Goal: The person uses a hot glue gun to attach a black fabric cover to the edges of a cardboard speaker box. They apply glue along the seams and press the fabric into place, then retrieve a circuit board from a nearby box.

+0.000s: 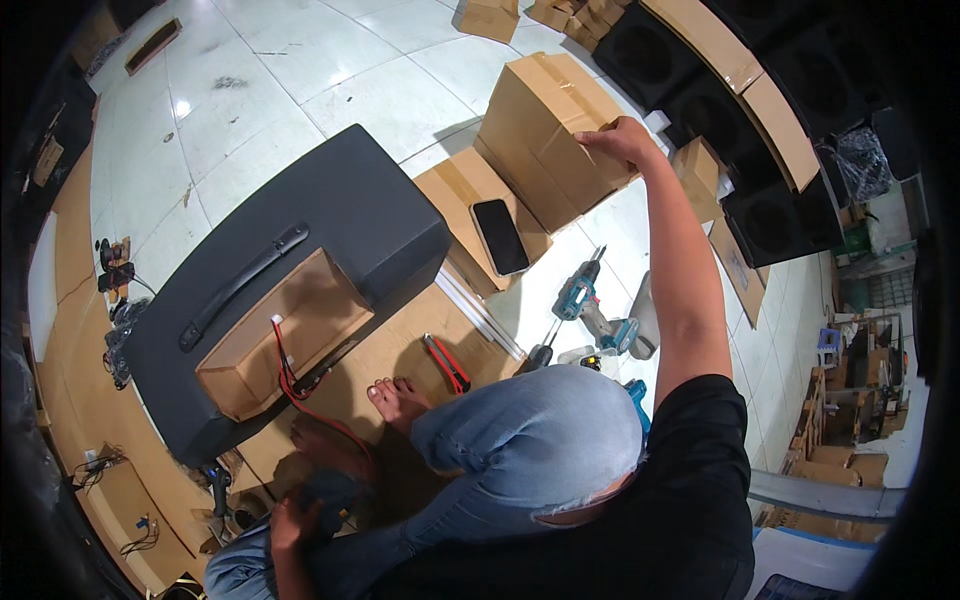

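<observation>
At the far left, a small heap of wires and parts lies on the brown cardboard sheet that covers the floor here. Next to it sits a big black speaker box with a long black handle on top. Its open end shows a wooden hole, and red and black wires hang out over the edge of that hole. The box's low corner comes very close to the person's knee. The left hand is down at the bottom, curled on something dark, but what it is cannot be told. A bare foot rests on the cardboard near the wires. Just past the toes lies a red cutter, with a little bare cardboard around it. A dark phone lies flat on a cardboard flap. Behind it stands a tall brown cardboard box. The right hand is stretched far out and its fingers are closed over the top right edge of this box. Under that arm, a teal power drill and a screwdriver lie on the white tile floor, which has lots of open room farther back. On the right, a row of black speaker cabinets lines the wall.
</observation>
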The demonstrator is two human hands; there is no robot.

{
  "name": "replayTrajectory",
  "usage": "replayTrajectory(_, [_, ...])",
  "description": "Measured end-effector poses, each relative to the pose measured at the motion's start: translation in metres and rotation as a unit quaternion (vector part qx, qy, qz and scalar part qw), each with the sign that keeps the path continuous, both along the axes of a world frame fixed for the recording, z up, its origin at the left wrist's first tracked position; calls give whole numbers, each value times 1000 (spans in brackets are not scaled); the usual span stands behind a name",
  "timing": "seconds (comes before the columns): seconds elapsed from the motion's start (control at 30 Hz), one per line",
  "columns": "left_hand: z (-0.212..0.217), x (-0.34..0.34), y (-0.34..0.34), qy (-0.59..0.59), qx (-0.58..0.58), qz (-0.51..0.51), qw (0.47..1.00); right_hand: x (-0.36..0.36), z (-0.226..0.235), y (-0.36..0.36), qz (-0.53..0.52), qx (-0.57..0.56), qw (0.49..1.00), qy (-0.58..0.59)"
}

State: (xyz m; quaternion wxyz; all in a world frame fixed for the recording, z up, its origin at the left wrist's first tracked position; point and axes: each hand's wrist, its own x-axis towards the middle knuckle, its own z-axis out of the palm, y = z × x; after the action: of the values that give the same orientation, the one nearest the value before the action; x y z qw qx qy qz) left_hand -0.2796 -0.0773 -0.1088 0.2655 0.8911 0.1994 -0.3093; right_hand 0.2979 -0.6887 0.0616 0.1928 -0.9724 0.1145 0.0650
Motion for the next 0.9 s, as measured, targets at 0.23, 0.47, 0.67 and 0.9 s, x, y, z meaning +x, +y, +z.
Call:
replayTrajectory(0.23, [1,-3,-1,0,4,-4,1000,-55,-8,67,95,-321,914,-228])
replayTrajectory(0.47, [-17,-13,9,-48,-29,-16,998,-99,-72,93,203,-369,860,-288])
replayTrajectory(0.67, [-15,-13,10,-48,-47,-16,998,-12,-40,40,39,-97,964,-244])
replayTrajectory(0.9, [-17,-13,9,-42,-33,-7,999,-3,-37,36,4,-263,946,-190])
